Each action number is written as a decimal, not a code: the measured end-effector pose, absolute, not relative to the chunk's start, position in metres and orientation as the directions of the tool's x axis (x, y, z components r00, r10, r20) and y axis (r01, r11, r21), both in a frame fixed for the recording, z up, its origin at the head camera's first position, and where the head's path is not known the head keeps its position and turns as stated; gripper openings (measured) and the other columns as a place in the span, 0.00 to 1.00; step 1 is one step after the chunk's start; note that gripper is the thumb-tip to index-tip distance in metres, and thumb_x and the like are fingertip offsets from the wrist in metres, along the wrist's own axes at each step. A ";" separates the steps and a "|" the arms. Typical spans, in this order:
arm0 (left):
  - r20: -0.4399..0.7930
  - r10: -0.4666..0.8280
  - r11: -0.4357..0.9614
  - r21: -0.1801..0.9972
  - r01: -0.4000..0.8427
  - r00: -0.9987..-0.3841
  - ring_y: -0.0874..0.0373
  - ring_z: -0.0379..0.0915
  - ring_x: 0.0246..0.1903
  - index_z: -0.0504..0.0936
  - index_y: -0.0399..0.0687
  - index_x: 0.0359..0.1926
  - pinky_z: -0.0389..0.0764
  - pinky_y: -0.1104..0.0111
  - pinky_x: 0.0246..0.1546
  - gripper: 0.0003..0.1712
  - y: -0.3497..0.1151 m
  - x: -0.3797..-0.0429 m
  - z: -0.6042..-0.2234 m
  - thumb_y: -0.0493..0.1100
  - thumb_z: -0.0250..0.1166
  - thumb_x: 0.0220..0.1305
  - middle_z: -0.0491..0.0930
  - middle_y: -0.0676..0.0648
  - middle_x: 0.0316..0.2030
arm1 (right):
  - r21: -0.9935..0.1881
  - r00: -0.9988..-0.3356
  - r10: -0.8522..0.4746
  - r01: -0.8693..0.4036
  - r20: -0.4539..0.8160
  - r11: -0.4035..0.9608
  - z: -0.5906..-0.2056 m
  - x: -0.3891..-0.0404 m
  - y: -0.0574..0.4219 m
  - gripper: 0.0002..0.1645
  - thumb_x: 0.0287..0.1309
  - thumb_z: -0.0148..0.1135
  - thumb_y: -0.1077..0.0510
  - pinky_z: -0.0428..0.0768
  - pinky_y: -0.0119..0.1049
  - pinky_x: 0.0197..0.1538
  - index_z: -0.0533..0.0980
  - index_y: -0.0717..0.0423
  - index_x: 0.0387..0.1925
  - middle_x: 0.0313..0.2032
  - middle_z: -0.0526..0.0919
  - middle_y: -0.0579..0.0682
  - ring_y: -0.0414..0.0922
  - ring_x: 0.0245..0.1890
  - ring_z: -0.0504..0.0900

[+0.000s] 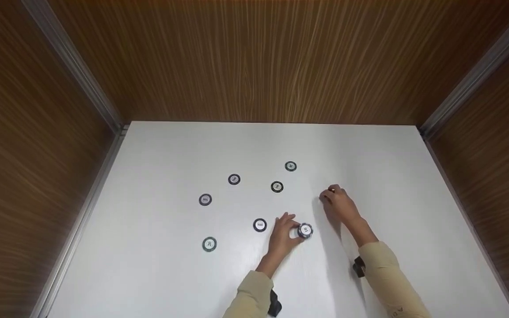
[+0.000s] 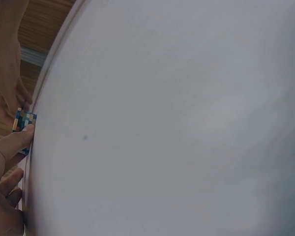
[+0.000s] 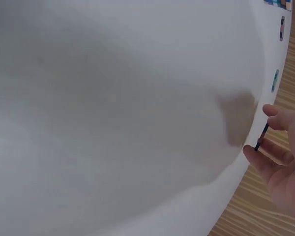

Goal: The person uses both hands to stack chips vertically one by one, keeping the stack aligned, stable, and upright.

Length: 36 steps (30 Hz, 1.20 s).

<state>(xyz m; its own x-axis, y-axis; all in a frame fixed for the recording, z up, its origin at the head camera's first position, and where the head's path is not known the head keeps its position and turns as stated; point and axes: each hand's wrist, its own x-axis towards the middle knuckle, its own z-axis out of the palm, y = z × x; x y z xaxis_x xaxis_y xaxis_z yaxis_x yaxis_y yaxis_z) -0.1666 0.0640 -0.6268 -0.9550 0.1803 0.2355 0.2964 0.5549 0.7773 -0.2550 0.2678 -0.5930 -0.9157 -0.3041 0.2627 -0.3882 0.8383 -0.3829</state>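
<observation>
A stack of poker chips [image 1: 305, 230] with a white-centred chip on top stands on the white table, gripped between thumb and fingers of my left hand [image 1: 280, 238]. In the left wrist view the stack [image 2: 27, 119] shows a blue, white and orange patterned side under the thumb. My right hand [image 1: 342, 206] is farther forward and to the right, above its shadow. It pinches a single poker chip [image 3: 262, 136] by the edges, seen edge-on in the right wrist view. In the head view the fingers mostly hide that chip.
Several loose chips lie flat to the left: a dark chip [image 1: 260, 225] beside my left hand, green chips [image 1: 290, 166] [image 1: 209, 244], a black chip [image 1: 277, 187] and purplish chips [image 1: 234, 179] [image 1: 205, 199]. Wood-grain panels [image 1: 245, 62] enclose the white table [image 1: 161, 150] at back and sides.
</observation>
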 end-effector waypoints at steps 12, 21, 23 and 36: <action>0.189 0.195 0.578 0.770 0.268 -0.962 0.48 0.59 0.61 0.80 0.42 0.38 0.49 0.58 0.65 0.19 0.064 -0.167 -0.624 0.38 0.74 0.41 0.72 0.44 0.53 | -0.377 -0.868 -0.410 -0.492 0.280 0.785 -0.588 -0.226 0.255 0.07 0.49 0.65 0.70 0.80 0.47 0.38 0.80 0.63 0.33 0.37 0.75 0.61 0.56 0.36 0.77; 0.218 0.202 0.578 0.761 0.296 -0.955 0.46 0.60 0.60 0.80 0.41 0.38 0.50 0.56 0.65 0.20 0.064 -0.167 -0.624 0.36 0.74 0.39 0.73 0.42 0.52 | -0.373 -0.857 -0.443 -0.514 0.265 0.772 -0.582 -0.203 0.242 0.10 0.47 0.65 0.71 0.80 0.44 0.39 0.80 0.59 0.33 0.39 0.74 0.57 0.52 0.38 0.76; 0.228 0.202 0.575 0.760 0.304 -0.953 0.46 0.60 0.60 0.80 0.41 0.38 0.51 0.56 0.65 0.20 0.064 -0.167 -0.625 0.36 0.74 0.39 0.73 0.42 0.52 | -0.373 -0.854 -0.448 -0.520 0.266 0.769 -0.580 -0.198 0.238 0.10 0.47 0.65 0.71 0.80 0.43 0.38 0.81 0.58 0.33 0.39 0.74 0.56 0.51 0.38 0.75; 0.287 0.195 0.607 0.716 0.345 -0.938 0.45 0.63 0.58 0.81 0.42 0.36 0.55 0.54 0.63 0.19 0.065 -0.168 -0.629 0.39 0.75 0.39 0.75 0.42 0.49 | -0.333 -0.836 -0.498 -0.549 0.231 0.767 -0.576 -0.171 0.219 0.13 0.47 0.67 0.67 0.81 0.42 0.38 0.82 0.54 0.37 0.42 0.76 0.54 0.50 0.40 0.76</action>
